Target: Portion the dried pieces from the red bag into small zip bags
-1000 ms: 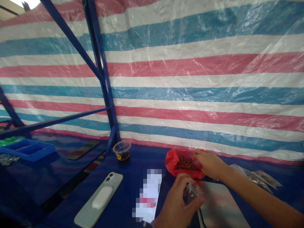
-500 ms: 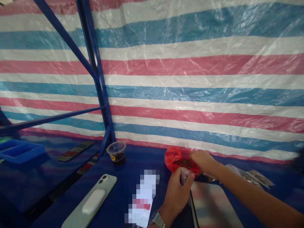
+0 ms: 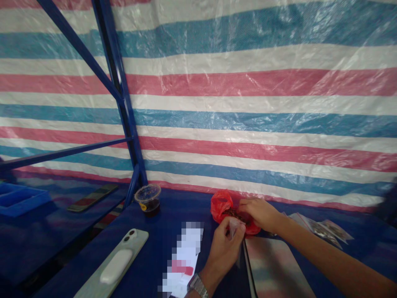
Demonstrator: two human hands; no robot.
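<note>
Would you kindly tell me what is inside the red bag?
Small brown pieces show in the red bag; the left hand and right hand hide part of its inside.

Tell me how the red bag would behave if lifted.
The red bag would probably sag and fold, since its plastic looks thin and crumpled. The loose brown bits might spill, as its mouth stands open.

Free room lies between cup (image 3: 148, 200) and red bag (image 3: 221, 204); left hand (image 3: 226, 245) blocks bag's near side
</note>
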